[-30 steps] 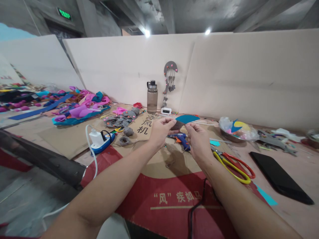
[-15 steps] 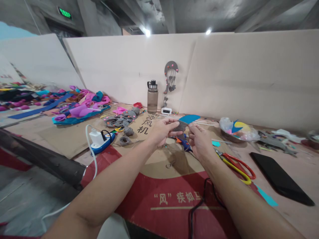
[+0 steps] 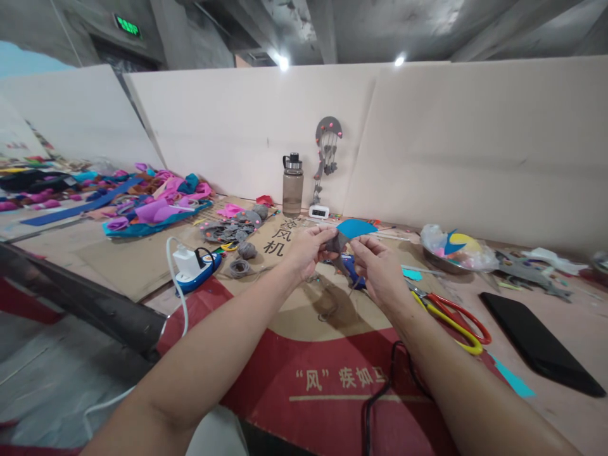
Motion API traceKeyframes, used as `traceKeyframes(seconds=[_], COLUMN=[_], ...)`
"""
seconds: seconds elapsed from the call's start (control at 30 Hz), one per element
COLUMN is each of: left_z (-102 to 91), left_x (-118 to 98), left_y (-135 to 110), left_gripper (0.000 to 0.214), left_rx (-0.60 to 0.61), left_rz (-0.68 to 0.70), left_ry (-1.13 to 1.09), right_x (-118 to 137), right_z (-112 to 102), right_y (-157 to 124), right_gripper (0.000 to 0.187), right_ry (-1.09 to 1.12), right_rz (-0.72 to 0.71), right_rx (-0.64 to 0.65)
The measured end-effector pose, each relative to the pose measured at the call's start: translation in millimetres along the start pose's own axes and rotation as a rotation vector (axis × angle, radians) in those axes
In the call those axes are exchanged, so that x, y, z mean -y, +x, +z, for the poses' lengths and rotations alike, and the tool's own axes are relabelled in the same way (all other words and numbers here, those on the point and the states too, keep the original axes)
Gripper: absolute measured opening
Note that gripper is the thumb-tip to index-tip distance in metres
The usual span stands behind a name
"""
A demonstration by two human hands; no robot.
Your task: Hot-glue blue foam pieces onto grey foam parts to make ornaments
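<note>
Above the cardboard, my left hand (image 3: pixel 313 250) is closed on a piece of felt (image 3: pixel 356 228), bright blue and fan-shaped at the top with grey felt beneath. Pinched together, the fingertips of my right hand (image 3: pixel 375 259) meet the felt's lower right edge. Whether a needle or thread is also between them is too small to tell. Just behind the right fingers lies a dark blue object (image 3: pixel 349 267), mostly hidden. Scissors with red and yellow handles (image 3: pixel 451 320) rest beside my right forearm.
Left of my hands are a grey yarn ball (image 3: pixel 247 250), a blue power strip (image 3: pixel 204 275) and grey felt pieces (image 3: pixel 232 227). A water bottle (image 3: pixel 292 187) stands at the back panel. To the right are a metal bowl (image 3: pixel 449 261), a black phone (image 3: pixel 536 342) and a black cord (image 3: pixel 373 405).
The felt piece has turned between my hands, so its blue part shows wider and the grey part is angled downward. My right fingers have shifted slightly left along its edge.
</note>
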State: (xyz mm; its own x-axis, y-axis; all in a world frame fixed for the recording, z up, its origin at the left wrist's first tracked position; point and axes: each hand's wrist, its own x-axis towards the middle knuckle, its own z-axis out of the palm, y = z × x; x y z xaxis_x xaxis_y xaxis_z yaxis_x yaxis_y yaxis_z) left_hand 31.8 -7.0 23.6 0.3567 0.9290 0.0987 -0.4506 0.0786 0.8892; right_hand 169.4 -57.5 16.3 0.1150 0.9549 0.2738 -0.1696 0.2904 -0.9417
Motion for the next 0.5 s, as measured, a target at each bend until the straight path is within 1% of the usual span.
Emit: traceKeyframes(seconds=[0.13,0.23,0.33,0.43,0.5], left_z=[-0.2,0.4,1.5,3.2,4.4], left_x=[7.9,14.6,17.2,14.2,11.6], left_y=[2.2,3.0,2.7,1.0,-0.4], left_gripper=[0.021,0.021,0.019,0.020,0.017], left_rx=[-0.021,-0.027,0.023,0.076,0.129], left_rz=[0.034,0.041,-0.016,-0.119,-0.151], left_ry=[0.052,0.090,0.093,0.065,0.075], right_x=[-1.7,-6.1,-10.0,-11.9,-12.2], right_z=[0.7,0.8,-0.1,-2.4,-3.7], right_y=[-0.9,-0.5,0.6,2.2,2.9], right_gripper=[0.028,0.027,0.024,0.023,0.024], right_ry=[-0.019,-0.094,-0.174,-0.219,-0.245], right_rz=[0.007,-0.016,-0.038,-0.052,-0.063], right_rx=[-0.027,-0.083,-0.137,-0.175,-0.190])
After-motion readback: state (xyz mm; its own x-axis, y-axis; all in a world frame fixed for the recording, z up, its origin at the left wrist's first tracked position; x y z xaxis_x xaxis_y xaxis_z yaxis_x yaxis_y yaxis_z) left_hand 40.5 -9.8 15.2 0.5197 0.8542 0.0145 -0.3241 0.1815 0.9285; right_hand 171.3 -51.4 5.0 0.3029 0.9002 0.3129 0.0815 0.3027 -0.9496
